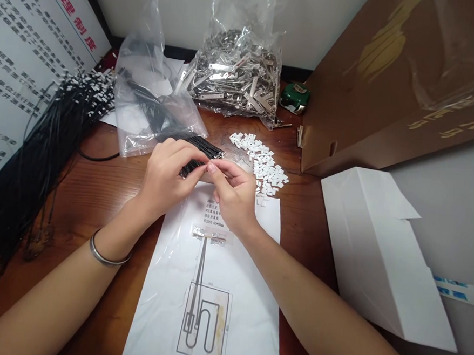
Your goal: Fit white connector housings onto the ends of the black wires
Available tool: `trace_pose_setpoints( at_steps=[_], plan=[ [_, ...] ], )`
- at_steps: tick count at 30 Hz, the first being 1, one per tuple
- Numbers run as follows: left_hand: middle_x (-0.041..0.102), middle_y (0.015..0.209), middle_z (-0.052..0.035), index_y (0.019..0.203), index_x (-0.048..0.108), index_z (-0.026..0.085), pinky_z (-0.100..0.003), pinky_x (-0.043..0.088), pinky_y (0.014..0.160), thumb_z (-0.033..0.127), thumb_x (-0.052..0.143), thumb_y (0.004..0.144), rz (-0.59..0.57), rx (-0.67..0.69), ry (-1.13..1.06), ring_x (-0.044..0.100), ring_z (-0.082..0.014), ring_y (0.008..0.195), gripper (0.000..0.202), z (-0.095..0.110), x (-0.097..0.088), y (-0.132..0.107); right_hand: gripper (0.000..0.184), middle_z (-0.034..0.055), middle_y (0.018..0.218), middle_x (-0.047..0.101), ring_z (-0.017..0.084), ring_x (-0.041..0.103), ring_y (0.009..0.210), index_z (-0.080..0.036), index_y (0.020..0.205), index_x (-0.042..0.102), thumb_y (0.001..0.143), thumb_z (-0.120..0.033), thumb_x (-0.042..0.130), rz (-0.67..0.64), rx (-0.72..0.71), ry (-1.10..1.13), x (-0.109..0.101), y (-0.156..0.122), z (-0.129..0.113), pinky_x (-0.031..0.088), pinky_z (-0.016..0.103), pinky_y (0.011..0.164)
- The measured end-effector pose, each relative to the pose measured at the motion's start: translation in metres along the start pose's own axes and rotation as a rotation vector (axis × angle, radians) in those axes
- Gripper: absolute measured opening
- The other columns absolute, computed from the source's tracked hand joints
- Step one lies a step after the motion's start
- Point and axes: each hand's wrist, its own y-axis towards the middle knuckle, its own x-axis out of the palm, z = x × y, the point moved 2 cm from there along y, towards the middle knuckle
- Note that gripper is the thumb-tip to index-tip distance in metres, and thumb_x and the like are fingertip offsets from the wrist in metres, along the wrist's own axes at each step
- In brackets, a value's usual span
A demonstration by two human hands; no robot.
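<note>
My left hand (pixel 166 172) and my right hand (pixel 236 193) meet fingertip to fingertip above the top edge of a printed drawing sheet (pixel 163 297). Both are closed in a pinch; whatever sits between the fingertips is too small to make out. Just behind them lies a bundle of thin black wires (pixel 204 145) with bare-looking tips, partly inside a clear plastic bag (pixel 130 132). To the right of my right hand is a loose pile of small white connector housings (pixel 268 169).
A clear bag of flat metal pieces (pixel 235 80) stands at the back, beside a green tape measure (pixel 294 97). At left hangs a large bundle of black wires with white ends (pixel 48 148). A brown box (pixel 348 99) and folded white card (pixel 374 246) are at right.
</note>
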Motion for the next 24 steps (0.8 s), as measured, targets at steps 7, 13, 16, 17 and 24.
trace_pose_setpoints(
  at_steps=[7,13,16,17,24],
  plan=[
    [0.070,0.099,-0.0062,0.099,0.064,0.021,-0.035,0.047,0.082,0.031,0.068,0.082,-0.093,-0.067,0.023,0.062,-0.0224,0.090,0.020,-0.011,-0.021,-0.011,0.014,0.0019,0.083,0.073,0.005,0.048,0.045,-0.020,0.082,0.067,0.081,-0.033,0.068,0.049,0.050,0.023,-0.001,-0.001,-0.004,0.035,0.021,0.038],
    [0.067,0.085,-0.0040,0.089,0.065,0.020,-0.032,0.045,0.072,0.022,0.057,0.086,-0.177,-0.231,0.097,0.058,-0.0195,0.075,0.009,-0.031,-0.032,-0.032,0.012,0.0052,0.083,0.075,0.004,0.047,0.044,-0.017,0.078,0.066,0.078,-0.029,0.071,0.061,0.047,0.038,0.002,-0.002,-0.007,0.035,0.021,0.036],
    [0.068,0.086,-0.0046,0.086,0.066,0.020,-0.032,0.045,0.071,0.024,0.057,0.086,-0.232,-0.265,0.080,0.058,-0.0191,0.075,0.010,-0.028,-0.031,-0.036,0.012,0.0047,0.081,0.074,0.005,0.050,0.048,-0.018,0.078,0.067,0.076,-0.028,0.073,0.058,0.036,0.027,0.002,-0.002,-0.005,0.035,0.021,0.037],
    [0.068,0.086,-0.0047,0.085,0.066,0.019,-0.032,0.045,0.071,0.024,0.057,0.086,-0.253,-0.282,0.075,0.059,-0.0192,0.075,0.011,-0.026,-0.031,-0.036,0.012,0.0040,0.080,0.073,0.006,0.050,0.048,-0.018,0.078,0.068,0.075,-0.028,0.073,0.059,0.030,0.020,0.002,-0.001,-0.005,0.035,0.022,0.038],
    [0.069,0.092,-0.0060,0.094,0.068,0.016,-0.034,0.047,0.076,0.021,0.055,0.089,-0.286,-0.256,0.170,0.061,-0.0212,0.085,0.014,-0.027,-0.024,-0.036,0.012,-0.0004,0.072,0.068,0.005,0.045,0.046,-0.020,0.078,0.068,0.075,-0.030,0.073,0.036,0.026,-0.029,0.000,-0.001,-0.002,0.033,0.023,0.040]
  ],
)
